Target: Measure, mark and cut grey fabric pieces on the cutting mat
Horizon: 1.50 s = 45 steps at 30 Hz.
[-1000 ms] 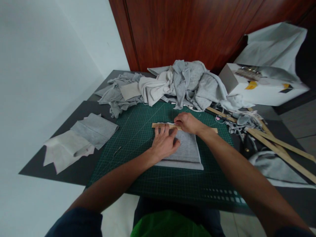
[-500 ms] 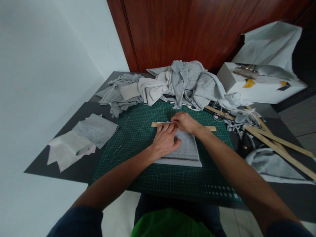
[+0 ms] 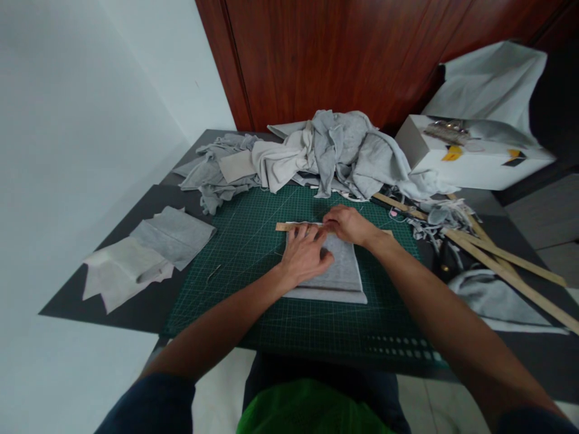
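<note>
A folded grey cloth piece (image 3: 338, 274) lies on the green cutting mat (image 3: 253, 253). A short wooden ruler (image 3: 283, 226) rests across the cloth's far edge. My left hand (image 3: 304, 254) lies flat, fingers spread, pressing on the cloth and the ruler. My right hand (image 3: 349, 224) sits curled at the ruler's middle, right next to my left fingertips; what it pinches is hidden by the fingers.
A heap of grey fabric (image 3: 325, 154) fills the back of the mat. Cut grey pieces (image 3: 149, 247) lie at the left on the dark table. Long wooden sticks (image 3: 497, 262) and scraps lie at the right, with a white box (image 3: 470, 160) behind them.
My hands have stayed on the cloth and ruler; the right hand has shifted slightly. The view has moved a little.
</note>
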### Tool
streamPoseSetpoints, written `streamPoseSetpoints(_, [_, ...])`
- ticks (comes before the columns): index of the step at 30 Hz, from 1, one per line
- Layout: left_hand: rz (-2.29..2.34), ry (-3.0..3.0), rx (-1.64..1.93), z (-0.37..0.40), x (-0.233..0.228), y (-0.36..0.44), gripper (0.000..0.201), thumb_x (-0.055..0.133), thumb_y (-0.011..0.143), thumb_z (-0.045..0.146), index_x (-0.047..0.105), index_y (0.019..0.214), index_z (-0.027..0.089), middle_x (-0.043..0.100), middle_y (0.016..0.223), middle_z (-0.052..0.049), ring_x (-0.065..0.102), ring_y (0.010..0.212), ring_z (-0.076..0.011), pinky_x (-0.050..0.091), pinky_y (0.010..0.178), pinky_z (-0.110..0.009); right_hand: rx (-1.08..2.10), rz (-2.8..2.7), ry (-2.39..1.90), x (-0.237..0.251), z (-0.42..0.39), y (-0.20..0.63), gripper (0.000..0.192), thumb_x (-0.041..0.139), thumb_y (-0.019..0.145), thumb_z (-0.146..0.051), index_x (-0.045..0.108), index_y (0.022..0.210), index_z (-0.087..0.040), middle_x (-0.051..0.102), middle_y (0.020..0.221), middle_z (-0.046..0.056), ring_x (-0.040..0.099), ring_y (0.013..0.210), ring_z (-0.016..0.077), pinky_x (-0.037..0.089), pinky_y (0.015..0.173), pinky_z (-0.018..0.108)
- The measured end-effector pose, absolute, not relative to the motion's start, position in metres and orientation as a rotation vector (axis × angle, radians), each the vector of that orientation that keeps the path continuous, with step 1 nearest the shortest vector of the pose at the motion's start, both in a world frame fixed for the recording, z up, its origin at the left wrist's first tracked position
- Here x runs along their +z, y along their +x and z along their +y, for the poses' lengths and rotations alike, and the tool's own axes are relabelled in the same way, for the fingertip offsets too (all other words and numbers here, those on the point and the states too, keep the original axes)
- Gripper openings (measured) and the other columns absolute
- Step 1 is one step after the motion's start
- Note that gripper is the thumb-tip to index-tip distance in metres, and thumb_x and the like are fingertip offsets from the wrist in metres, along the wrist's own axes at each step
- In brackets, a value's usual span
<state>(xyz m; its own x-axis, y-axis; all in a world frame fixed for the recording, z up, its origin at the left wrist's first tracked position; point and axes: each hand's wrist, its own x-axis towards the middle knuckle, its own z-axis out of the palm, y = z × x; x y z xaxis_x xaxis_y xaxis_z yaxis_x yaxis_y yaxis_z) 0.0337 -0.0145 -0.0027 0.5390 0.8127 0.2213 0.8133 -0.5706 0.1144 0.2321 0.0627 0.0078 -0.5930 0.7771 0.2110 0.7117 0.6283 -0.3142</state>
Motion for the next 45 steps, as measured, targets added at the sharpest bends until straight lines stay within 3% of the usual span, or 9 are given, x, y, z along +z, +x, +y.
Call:
streamPoseSetpoints(13, [-1.508,-2.741,-0.334,-0.014,-0.003,0.039,0.057,0.053,0.098,0.045,0.055,0.151,0.025,0.057,0.140,-0.015,0.044,0.133,-0.0374,0.038,0.108,-0.057,0.293,-2.519,-1.263,0.013,0.056,0.252,0.026,0.056,0.094,-0.009,0.080,0.087,-0.016,0.076,0.091,0.012,0.067,0.092,0.0247,0.049,0.085,0.032])
streamPoseSetpoints(23, [-1.391,-2.828,-0.432,-0.009,-0.004,0.039,0.052,0.050,0.100,0.037,0.055,0.148,0.020,0.060,0.150,-0.009,0.048,0.136,-0.0304,0.039,0.111,-0.049,0.257,-2.474,-1.274,0.006,0.055,0.264,0.025,0.056,0.096,-0.012,0.080,0.088,-0.016,0.077,0.092,0.012,0.068,0.093,0.0244,0.050,0.087,0.032])
streamPoseSetpoints(45, [-1.494,-2.790,-0.429,-0.012,-0.004,0.040,0.053,0.053,0.098,0.038,0.054,0.149,0.025,0.058,0.153,-0.008,0.043,0.139,-0.0348,0.037,0.111,-0.055,0.231,-2.457,-1.300,0.002,0.050,0.294,0.027,0.054,0.095,-0.011,0.080,0.087,-0.017,0.078,0.091,0.012,0.068,0.094,0.0254,0.052,0.088,0.034])
